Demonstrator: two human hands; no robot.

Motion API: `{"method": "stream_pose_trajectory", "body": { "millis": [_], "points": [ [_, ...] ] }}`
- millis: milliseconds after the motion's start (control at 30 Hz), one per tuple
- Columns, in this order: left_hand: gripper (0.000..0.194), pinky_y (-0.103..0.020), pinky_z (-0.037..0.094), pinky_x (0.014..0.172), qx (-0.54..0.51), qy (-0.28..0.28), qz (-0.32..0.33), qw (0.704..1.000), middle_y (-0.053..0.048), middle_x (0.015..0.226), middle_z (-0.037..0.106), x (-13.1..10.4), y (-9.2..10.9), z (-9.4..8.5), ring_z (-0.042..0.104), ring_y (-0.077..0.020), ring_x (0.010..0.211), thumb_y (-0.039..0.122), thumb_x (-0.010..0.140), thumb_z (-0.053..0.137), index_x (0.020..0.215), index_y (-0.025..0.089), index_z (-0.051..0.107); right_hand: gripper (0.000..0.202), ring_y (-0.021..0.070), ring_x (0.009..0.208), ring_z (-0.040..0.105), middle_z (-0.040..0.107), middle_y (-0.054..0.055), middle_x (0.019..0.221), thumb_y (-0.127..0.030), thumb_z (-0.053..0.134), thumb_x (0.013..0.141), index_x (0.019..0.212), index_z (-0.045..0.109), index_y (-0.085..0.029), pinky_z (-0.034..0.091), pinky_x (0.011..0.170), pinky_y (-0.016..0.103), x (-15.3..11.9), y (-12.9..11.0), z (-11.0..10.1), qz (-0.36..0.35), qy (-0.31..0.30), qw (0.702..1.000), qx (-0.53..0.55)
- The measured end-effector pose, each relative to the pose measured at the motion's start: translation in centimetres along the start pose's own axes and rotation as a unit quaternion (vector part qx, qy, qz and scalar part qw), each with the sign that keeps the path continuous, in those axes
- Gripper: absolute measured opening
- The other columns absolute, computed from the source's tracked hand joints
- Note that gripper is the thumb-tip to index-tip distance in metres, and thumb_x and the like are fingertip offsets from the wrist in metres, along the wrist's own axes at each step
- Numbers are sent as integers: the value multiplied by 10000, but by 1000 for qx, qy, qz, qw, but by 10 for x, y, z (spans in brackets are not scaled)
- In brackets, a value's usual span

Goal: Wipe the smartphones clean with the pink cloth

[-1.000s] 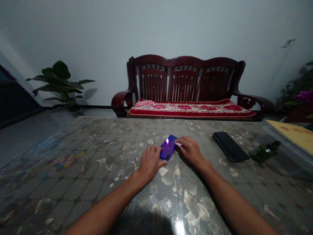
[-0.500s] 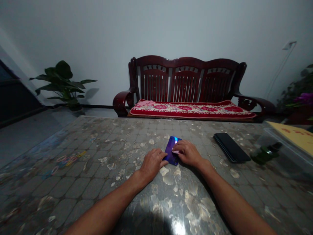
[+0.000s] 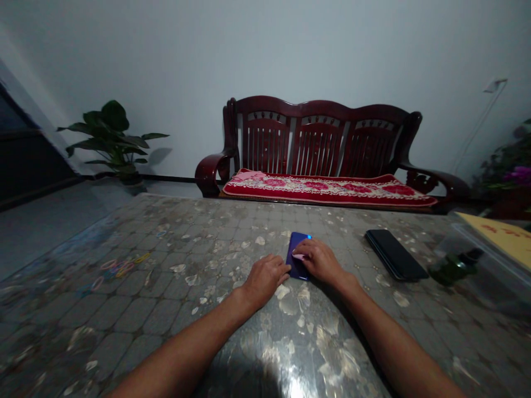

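Observation:
A smartphone [image 3: 295, 249] with a glossy blue-purple surface lies flat on the table, its upper end tilted slightly left. At its lower left edge, the stretched fingers of my left hand [image 3: 265, 281] rest against or just over the rim. My right hand [image 3: 321, 261] covers the phone's right side, fingers bent and pinched on a small pale pink cloth or tissue [image 3: 298, 256] pressed to the surface. Most of that piece is hidden under the fingers, so its exact kind is unclear.
Right of my hands lie dark, stacked flat devices [image 3: 395, 255], apparently phones. Beyond them are a green bottle [image 3: 454, 268] and a clear plastic box [image 3: 493, 276] with a yellow sheet [image 3: 500, 229]. Coloured bands [image 3: 120, 268] lie left. A wooden bench [image 3: 317, 138] stands behind the table.
The view has shifted slightly. The bright reflection on the phone has shrunk toward its upper right corner. Both hands stay at the phone, the right one still pinching the pale piece.

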State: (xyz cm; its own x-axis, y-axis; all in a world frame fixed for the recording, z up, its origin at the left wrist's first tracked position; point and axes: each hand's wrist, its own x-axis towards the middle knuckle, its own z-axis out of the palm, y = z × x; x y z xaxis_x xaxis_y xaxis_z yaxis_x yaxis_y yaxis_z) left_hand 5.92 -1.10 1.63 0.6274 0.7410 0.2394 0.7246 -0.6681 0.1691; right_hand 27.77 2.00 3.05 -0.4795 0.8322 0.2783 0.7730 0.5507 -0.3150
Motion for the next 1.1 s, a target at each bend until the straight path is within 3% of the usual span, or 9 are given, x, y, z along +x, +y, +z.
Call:
{"method": "stream_pose_trajectory", "body": {
  "millis": [200,400,633,867,1100],
  "points": [
    [184,-300,484,776,19,4,15,1000,-53,881,679,1,0,4,615,-201,872,243,1012,566,976,208,744,317,231,1039,641,743,78,1076,-77,553,889,1039,785,-233,440,908,313,20,10,-4,65,-10,995,-77],
    [233,-302,483,767,31,2,23,999,-53,888,681,1,1,1,613,-202,864,238,1031,518,984,208,744,318,236,1039,637,736,83,1092,-105,555,901,1060,788,-252,431,883,301,41,5,-5,88,-35,989,-118],
    [230,-310,482,777,19,7,27,999,-52,895,677,-1,1,0,610,-213,891,198,1020,516,1008,221,745,300,237,984,643,733,81,1025,-132,580,867,1046,790,-252,439,842,307,37,4,-1,56,-43,990,-122],
    [218,-316,495,773,27,9,35,999,-52,883,680,-2,0,1,626,-220,901,214,1019,527,1022,222,746,339,223,992,641,735,83,1043,-115,536,884,1059,791,-253,441,850,297,48,9,-1,81,-30,987,-139],
    [216,-317,509,808,26,2,31,999,-48,925,704,-3,0,0,643,-214,904,209,1014,544,1032,219,759,307,230,998,637,733,59,1043,-100,575,844,1033,778,-232,440,877,315,22,4,-3,10,-32,996,-82]
  ]
}}
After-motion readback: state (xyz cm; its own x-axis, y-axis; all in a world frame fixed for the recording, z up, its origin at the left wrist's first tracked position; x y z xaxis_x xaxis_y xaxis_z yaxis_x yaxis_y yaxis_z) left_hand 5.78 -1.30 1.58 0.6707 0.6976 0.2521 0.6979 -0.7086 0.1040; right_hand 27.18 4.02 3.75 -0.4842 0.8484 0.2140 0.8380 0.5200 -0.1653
